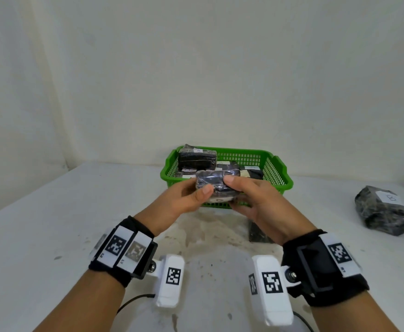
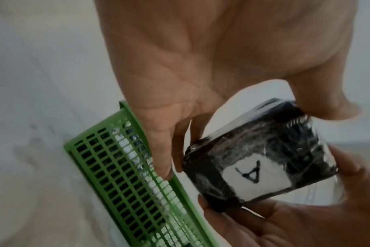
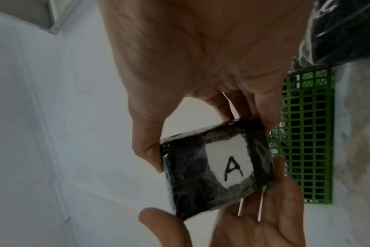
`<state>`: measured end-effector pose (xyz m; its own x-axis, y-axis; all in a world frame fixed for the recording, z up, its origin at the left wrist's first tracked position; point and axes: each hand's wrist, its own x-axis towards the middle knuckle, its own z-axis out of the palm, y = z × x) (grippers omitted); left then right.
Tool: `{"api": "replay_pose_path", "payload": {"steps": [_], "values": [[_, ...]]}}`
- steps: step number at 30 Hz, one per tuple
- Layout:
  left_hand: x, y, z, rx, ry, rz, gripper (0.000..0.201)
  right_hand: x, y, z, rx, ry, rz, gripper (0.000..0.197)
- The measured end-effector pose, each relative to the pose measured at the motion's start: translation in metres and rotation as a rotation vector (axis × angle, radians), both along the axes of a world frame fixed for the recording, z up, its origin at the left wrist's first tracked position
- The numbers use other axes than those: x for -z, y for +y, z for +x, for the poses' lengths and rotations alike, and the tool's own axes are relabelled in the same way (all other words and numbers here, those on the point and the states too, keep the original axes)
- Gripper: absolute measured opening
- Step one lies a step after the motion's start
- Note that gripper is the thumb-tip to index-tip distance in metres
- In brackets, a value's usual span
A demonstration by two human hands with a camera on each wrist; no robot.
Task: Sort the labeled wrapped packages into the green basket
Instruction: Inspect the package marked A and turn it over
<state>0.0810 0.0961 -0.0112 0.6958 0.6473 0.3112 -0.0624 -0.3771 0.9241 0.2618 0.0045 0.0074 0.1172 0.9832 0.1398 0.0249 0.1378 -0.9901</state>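
Left hand point(image 1: 188, 197) and right hand point(image 1: 251, 197) both pinching small black package point(image 1: 216, 185) marked A, held just above green basket point(image 1: 277, 173), more packages inside.

Head view: from above and behind, facing forward and down over the tabletop point(image 1: 52, 224) toward the wall.
Left wrist view: close under the palm, looking along the fingers.
Right wrist view: likewise, close.
Shared: package point(image 1: 216, 185) labelled A, green basket point(image 1: 277, 173).
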Motion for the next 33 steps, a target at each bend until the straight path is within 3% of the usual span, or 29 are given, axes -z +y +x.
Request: {"api": "replay_pose_path", "payload": {"steps": [2,4,7,12,15,18,20,23,27,33], "values": [[-0.0005,-0.0002,0.0019,0.043,-0.015,-0.142,0.089,-0.0002,0.001,0.0036,0.0,-0.026,0.003,0.043],[-0.0034,-0.0004,0.0028,0.041,-0.046,-0.178,0.084,-0.001,0.0011,0.0067,-0.027,-0.032,0.009,0.033],[-0.0054,0.0014,0.0009,-0.011,-0.045,-0.14,0.062,-0.0002,0.001,0.0045,-0.063,-0.061,0.022,0.04],[-0.0038,0.0009,-0.0028,0.037,-0.023,-0.147,0.069,0.0036,0.0035,0.002,0.03,-0.142,0.043,0.055],[-0.0043,0.0003,-0.0005,0.029,-0.014,-0.144,0.061,0.0042,0.0046,0.004,0.019,-0.109,0.038,0.061],[-0.0052,0.0014,-0.0008,0.017,-0.027,-0.173,0.054,0.0025,0.0018,0.0038,-0.07,-0.066,0.009,0.04],[-0.0052,0.001,-0.0025,0.045,-0.057,-0.202,0.068,0.0003,0.0,0.0033,-0.102,-0.042,0.016,0.032],[-0.0059,-0.0007,-0.0036,0.083,-0.086,-0.233,0.08,0.0006,0.002,0.0029,-0.052,-0.037,0.018,0.045],[-0.0039,0.0026,-0.0011,0.038,-0.073,-0.245,0.059,0.0054,0.0061,0.0038,-0.031,-0.03,-0.017,0.068],[-0.0028,0.0039,-0.0008,0.033,-0.074,-0.276,0.09,0.0057,0.0086,0.0062,-0.004,-0.002,0.001,0.072]]}}
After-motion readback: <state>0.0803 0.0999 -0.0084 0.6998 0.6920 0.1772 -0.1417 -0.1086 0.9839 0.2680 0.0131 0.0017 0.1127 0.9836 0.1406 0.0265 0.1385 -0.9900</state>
